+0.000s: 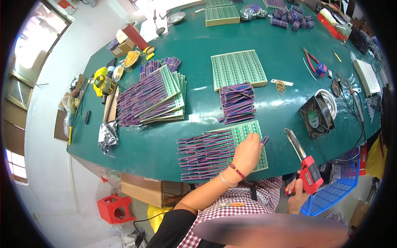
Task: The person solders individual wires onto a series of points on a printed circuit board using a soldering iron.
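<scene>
My left hand [248, 153] is over the green circuit board panel [245, 131] at the table's near edge. Its fingers are closed on a short purple wire [265, 140], whose end pokes out on the right; how many wires are in the grip is hidden. Rows of purple and blue wires [204, 155] fan out from the panel's left part. My right hand [295, 191] grips a red soldering gun [310, 175], its metal tip pointing up and left, apart from the panel. A pile of loose cut wires [237, 103] lies just beyond the panel.
Behind the wire pile lies a stack of bare green panels [239, 68]. Wired panels [149, 99] are stacked to the left. A black fan [316, 115] stands at right, near red pliers [318, 68]. Below the table are a blue basket [335, 192] and a red stool [115, 208].
</scene>
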{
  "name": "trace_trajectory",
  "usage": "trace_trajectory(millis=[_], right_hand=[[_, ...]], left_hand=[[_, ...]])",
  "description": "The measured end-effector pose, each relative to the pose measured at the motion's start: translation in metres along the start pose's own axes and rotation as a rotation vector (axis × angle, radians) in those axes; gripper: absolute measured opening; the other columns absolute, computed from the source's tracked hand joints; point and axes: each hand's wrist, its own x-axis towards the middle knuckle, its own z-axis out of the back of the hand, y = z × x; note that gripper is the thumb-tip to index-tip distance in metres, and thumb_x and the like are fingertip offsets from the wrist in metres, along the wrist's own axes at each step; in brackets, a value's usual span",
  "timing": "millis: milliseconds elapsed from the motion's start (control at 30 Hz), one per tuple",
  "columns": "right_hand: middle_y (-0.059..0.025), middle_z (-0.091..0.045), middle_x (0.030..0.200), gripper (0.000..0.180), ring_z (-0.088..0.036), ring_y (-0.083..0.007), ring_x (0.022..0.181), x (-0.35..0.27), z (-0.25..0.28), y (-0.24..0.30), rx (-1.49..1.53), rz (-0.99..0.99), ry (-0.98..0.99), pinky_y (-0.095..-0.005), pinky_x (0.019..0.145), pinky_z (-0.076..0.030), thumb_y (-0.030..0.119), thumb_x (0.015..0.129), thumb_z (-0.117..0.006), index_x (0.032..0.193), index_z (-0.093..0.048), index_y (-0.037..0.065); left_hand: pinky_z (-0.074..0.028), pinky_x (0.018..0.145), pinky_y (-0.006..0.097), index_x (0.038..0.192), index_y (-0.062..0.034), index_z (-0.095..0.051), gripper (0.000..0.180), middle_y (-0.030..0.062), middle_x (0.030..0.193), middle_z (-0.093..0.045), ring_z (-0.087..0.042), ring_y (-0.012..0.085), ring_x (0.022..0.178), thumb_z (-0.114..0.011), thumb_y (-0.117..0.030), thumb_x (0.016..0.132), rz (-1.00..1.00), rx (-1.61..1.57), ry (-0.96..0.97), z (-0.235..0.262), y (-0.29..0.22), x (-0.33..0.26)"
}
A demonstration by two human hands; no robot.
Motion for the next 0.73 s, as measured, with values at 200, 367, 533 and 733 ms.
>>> trace_trajectory(millis=[200, 367, 533, 733], right_hand=[[-0.0020, -0.044, 0.061, 0.031, -0.042, -0.0097, 0.047, -0.004, -0.005, 0.003, 0.069, -0.056, -0.016, -0.0272, 0.046, -0.039, 0.017, 0.097, -0.052, 0.121, -0.049, -0.003], [-0.0023, -0.045, 0.065, 0.032, -0.042, -0.0102, 0.051, 0.004, -0.015, 0.006, 0.086, -0.013, 0.023, -0.0278, 0.052, -0.041, 0.020, 0.099, -0.051, 0.122, -0.049, -0.001], [-0.0041, -0.049, 0.069, 0.040, -0.049, -0.0120, 0.058, 0.013, -0.027, 0.010, 0.262, -0.048, 0.074, -0.0302, 0.060, -0.047, 0.020, 0.098, -0.054, 0.128, -0.045, -0.004], [-0.0067, -0.052, 0.071, 0.047, -0.051, -0.0130, 0.059, 0.011, -0.026, 0.006, 0.244, -0.114, 0.142, -0.0311, 0.060, -0.048, 0.022, 0.096, -0.058, 0.132, -0.042, -0.003]], left_hand=[[-0.051, 0.070, 0.047, 0.097, 0.0025, -0.051, 0.019, 0.0221, 0.091, -0.055, -0.059, 0.0415, 0.082, -0.056, 0.005, 0.079, -0.086, 0.049, -0.049, 0.006, 0.002, -0.002], [-0.048, 0.078, 0.046, 0.103, 0.0034, -0.059, 0.026, 0.0207, 0.093, -0.055, -0.057, 0.0398, 0.089, -0.051, 0.009, 0.079, -0.205, 0.072, -0.216, 0.024, 0.008, 0.015], [-0.048, 0.075, 0.039, 0.101, 0.0008, -0.061, 0.017, 0.0192, 0.093, -0.057, -0.059, 0.0323, 0.088, -0.052, 0.004, 0.086, -0.082, -0.263, -0.140, 0.061, 0.016, 0.014], [-0.040, 0.061, 0.024, 0.104, -0.0017, -0.061, 0.015, 0.0061, 0.099, -0.062, -0.051, 0.0109, 0.072, -0.049, -0.002, 0.095, 0.156, -0.452, -0.012, 0.057, 0.011, -0.007]])
